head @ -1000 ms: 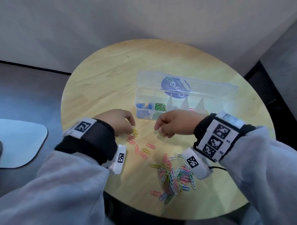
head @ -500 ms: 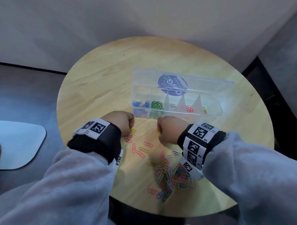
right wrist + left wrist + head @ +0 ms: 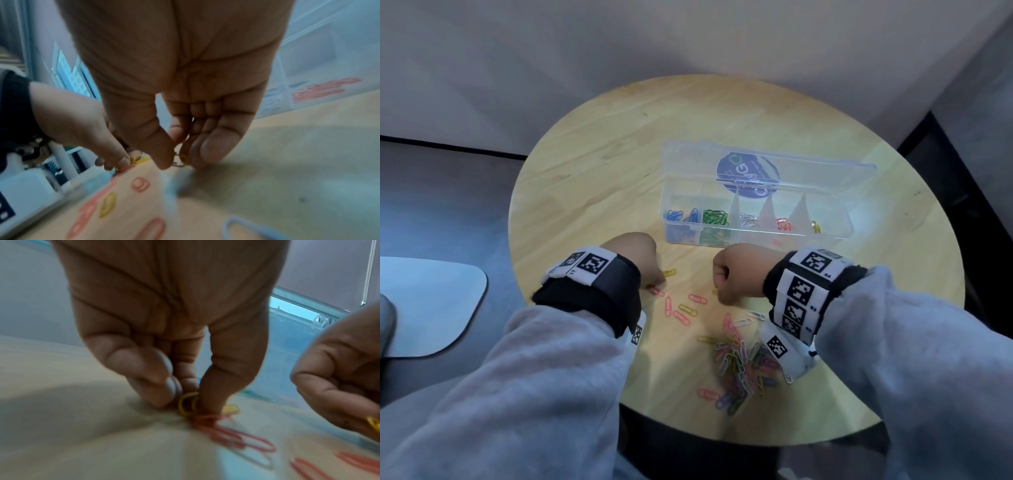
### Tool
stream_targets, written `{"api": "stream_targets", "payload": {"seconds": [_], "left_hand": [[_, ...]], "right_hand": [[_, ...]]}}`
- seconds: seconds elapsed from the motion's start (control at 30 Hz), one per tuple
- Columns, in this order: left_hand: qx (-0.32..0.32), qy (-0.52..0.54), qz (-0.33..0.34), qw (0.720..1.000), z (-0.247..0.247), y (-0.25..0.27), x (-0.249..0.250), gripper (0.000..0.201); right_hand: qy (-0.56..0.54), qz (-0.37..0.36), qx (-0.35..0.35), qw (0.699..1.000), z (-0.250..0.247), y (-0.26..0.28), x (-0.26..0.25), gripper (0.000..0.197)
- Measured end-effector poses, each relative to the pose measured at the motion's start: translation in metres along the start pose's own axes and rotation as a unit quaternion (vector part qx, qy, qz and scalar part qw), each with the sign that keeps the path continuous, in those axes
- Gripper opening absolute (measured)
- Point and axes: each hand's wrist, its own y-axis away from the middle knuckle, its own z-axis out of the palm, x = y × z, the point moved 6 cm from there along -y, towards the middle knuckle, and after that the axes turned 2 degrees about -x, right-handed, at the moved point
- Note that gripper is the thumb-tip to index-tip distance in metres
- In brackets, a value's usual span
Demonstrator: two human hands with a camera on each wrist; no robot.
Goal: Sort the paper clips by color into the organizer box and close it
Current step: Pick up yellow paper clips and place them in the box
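A clear organizer box (image 3: 835, 236) stands open on the round table, its compartments holding blue, green, silver, red and yellow clips. My left hand (image 3: 640, 260) is down on the table just in front of the box's left end; in the left wrist view its fingertips pinch a yellow paper clip (image 3: 188, 404) beside red clips (image 3: 224, 433). My right hand (image 3: 736, 274) is curled in front of the box's middle and pinches another yellow clip (image 3: 182, 160) at the table surface. A mixed pile of clips (image 3: 743, 363) lies nearer to me.
Loose red and yellow clips (image 3: 681, 311) lie scattered between my hands. The box's lid (image 3: 808, 164) lies open behind it. The round wooden table (image 3: 619, 154) ends close to my body. A grey chair seat (image 3: 431, 308) stands at the left.
My right hand has drawn back from the box's front and dropped to the table, curling onto a yellow clip. The left hand stays low, working at the clips.
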Motion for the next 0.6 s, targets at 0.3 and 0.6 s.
{"api": "stream_targets", "payload": {"seconds": [0.3, 0.6], "left_hand": [[-0.023, 0.275, 0.062, 0.959, -0.012, 0.011, -0.012, 0.017], [-0.029, 0.677, 0.071, 0.732, -0.039, 0.034, -0.021, 0.027]], "right_hand": [[-0.438, -0.015, -0.082, 0.895, 0.006, 0.007, -0.002, 0.025], [-0.325, -0.035, -0.032, 0.945, -0.001, 0.002, -0.019, 0.02]]}}
